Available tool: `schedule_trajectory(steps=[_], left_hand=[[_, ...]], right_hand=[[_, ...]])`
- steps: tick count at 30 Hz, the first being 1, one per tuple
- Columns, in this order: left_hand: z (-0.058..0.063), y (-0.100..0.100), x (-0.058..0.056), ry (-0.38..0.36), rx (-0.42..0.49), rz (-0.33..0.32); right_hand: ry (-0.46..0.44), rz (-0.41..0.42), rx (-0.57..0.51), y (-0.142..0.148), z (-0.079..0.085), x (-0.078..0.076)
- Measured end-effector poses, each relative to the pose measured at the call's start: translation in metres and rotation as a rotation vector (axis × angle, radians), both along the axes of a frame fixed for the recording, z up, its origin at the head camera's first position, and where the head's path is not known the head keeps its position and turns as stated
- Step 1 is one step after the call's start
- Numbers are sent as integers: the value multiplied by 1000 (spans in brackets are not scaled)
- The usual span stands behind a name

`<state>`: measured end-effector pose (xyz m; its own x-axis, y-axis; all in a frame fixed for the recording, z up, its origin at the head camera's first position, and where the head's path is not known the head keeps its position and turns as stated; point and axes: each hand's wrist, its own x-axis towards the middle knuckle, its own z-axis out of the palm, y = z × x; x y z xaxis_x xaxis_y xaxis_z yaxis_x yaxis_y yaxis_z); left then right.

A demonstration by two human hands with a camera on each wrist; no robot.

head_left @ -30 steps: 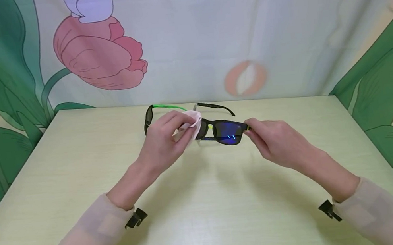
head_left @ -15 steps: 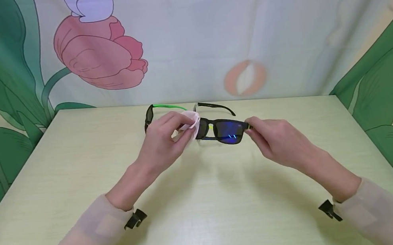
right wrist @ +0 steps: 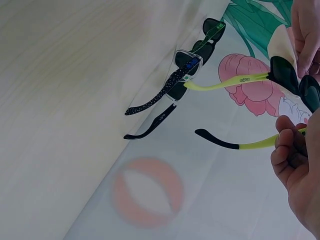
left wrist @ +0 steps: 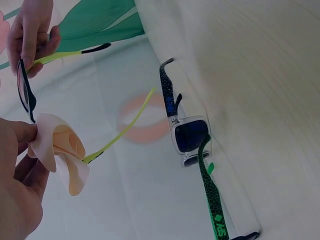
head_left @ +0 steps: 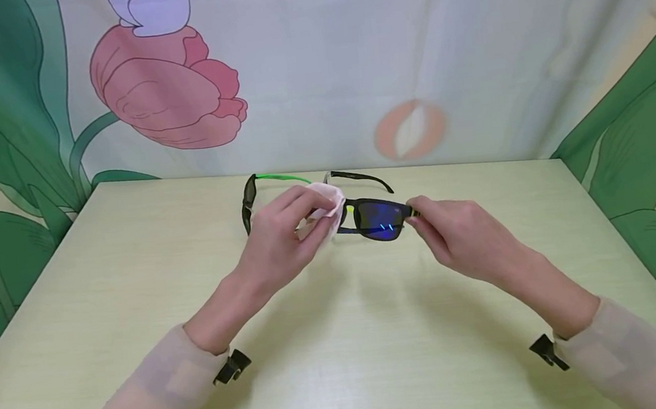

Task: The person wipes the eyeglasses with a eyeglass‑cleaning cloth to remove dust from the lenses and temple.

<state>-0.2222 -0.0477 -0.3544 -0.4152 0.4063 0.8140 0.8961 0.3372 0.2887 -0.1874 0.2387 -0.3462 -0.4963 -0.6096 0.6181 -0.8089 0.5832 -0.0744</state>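
In the head view my right hand (head_left: 466, 233) pinches a pair of black sunglasses (head_left: 380, 219) by the right hinge, off the table. They have blue mirrored lenses and yellow temples, seen in the right wrist view as a yellow temple (right wrist: 225, 82). My left hand (head_left: 283, 236) pinches a pale pink cloth (head_left: 327, 198) folded over the other lens, which it mostly hides in the head view. The cloth (left wrist: 60, 145) bunches between thumb and fingers in the left wrist view.
Behind the hands, clear-framed sunglasses (left wrist: 191, 136) with dark speckled temples lie on the table (head_left: 321, 365). Beside them lie black sunglasses with a green temple (left wrist: 212, 205). A printed curtain (head_left: 313, 66) hangs along the table's back edge.
My left hand has shifted slightly to the right with the cloth, which now covers more of the left lens. My right hand and the sunglasses stay almost still.
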Motion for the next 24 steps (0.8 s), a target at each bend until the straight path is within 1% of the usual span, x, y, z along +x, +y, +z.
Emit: schedule_trajectory(steps=[8,17,21,24], left_hand=[[1,-4,-2,-12,-9,18],[-2,-11,-7,-42,-5,52],[-4,-13,-10,-46,-5,72],[-3,-14,-10,-48,-6,74]], right_hand=[[17,-7,3,-1,2,0],[-10,-28,18,3,5,2],[-1,-20,8,4,6,2],[12,-10,-1,4,6,1]])
